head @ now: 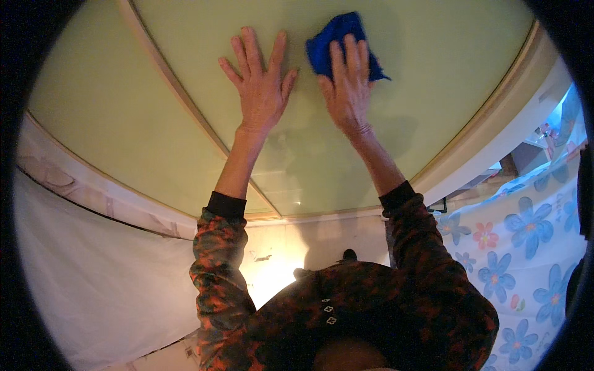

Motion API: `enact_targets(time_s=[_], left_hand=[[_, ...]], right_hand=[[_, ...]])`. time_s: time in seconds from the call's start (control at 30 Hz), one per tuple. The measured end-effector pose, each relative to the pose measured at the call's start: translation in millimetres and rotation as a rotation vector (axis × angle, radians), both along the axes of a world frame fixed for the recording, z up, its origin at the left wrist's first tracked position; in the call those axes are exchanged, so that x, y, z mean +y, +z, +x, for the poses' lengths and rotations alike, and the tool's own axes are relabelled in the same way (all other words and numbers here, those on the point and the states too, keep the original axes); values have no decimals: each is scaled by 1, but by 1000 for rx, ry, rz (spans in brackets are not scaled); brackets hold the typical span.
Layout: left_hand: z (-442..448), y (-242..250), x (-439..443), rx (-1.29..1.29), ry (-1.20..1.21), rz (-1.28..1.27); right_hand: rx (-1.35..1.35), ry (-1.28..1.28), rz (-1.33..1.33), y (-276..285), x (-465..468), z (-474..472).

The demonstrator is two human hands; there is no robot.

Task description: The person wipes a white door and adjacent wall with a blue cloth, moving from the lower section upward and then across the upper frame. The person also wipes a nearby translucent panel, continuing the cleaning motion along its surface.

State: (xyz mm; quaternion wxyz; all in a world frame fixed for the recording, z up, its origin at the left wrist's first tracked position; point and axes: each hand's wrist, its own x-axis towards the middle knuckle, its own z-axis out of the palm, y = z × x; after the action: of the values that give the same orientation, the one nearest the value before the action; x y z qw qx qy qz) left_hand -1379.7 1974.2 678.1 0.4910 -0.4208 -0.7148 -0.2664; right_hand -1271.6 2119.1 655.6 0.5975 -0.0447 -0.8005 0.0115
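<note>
My left hand (261, 88) lies palm down with fingers spread on a smooth, pale green panel (278, 139), and it holds nothing. To its right, my right hand (348, 92) presses a dark blue cloth (327, 46) flat against the same panel. Three fingers stretch across the cloth, its folded corners showing above and to the right of them. The panel is slightly glossy and reflects some light. Its exact material I cannot tell. Both forearms reach up the picture from patterned sleeves with black cuffs.
A light frame strip (181, 97) divides the green panel on the left. Pale frame edging (482, 125) curves along the right. A white sheet (106, 273) hangs at lower left, and a white curtain with blue flowers (529, 227) at lower right. Bright light falls on the floor (274, 269).
</note>
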Motion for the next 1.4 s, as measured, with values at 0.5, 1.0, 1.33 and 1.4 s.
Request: enact_targets(time_s=[0.5, 1.0, 1.33, 1.4], left_hand=[[36, -26, 33, -71, -132, -84], [55, -26, 81, -48, -97, -37], [82, -22, 132, 12, -38, -194], [78, -22, 128, 21, -39, -180]], right_hand=[[40, -13, -42, -1, 59, 33], [31, -82, -69, -10, 99, 64], [8, -33, -152, -45, 97, 72], [-6, -23, -103, -41, 104, 74]])
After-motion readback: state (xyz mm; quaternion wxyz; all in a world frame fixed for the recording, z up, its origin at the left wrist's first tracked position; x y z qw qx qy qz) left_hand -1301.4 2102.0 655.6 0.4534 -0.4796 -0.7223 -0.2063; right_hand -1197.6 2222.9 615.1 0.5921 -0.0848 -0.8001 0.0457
